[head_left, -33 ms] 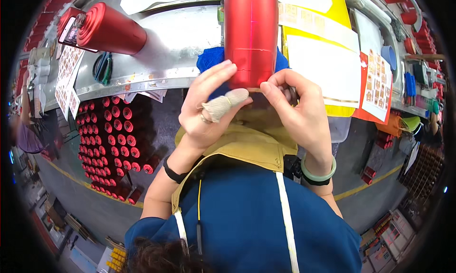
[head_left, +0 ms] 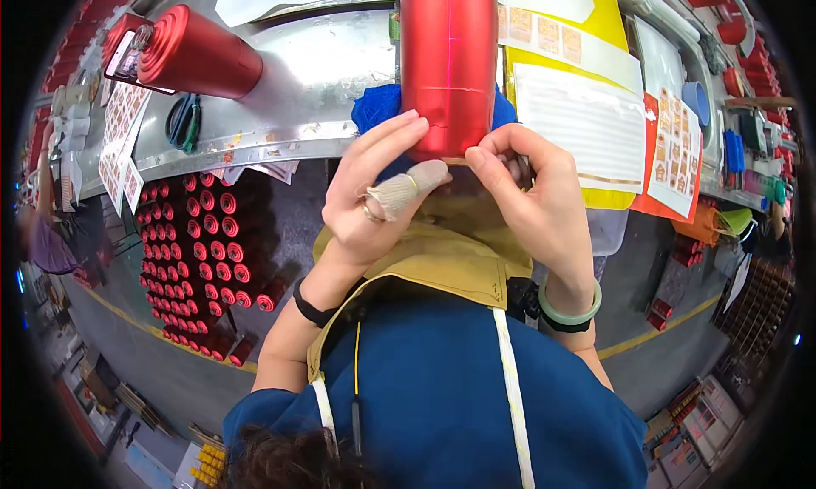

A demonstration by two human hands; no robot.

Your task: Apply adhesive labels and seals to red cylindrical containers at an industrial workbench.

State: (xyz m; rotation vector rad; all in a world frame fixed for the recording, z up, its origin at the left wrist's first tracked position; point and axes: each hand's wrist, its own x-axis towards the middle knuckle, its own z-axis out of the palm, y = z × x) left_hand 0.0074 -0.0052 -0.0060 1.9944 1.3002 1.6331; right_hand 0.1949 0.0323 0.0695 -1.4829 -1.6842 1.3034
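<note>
A glossy red metal canister [head_left: 449,64] lies lengthwise in front of me on a bundled blue cloth [head_left: 378,106], its near end toward me. A thin seam or film edge crosses its surface near that end. My left hand [head_left: 374,179] is at the near left side, fingers stretched out, fingertips at the canister; a pale fabric cover wraps one finger. At the near right corner, my right hand [head_left: 540,179] has its thumb and curled fingers closed together against the rim. Whatever is pinched there is too small or hidden to make out.
On the metal bench [head_left: 314,59] stand another red canister [head_left: 204,51] and dark-handled scissors [head_left: 184,122]. To the right lie white sheets [head_left: 578,123] over yellow ones and a red-backed sticker sheet [head_left: 671,157]. Rows of red canisters [head_left: 204,251] stand on the floor at left.
My left hand has shifted slightly right and its covered finger has turned a little. The right hand and the canister stay in place.
</note>
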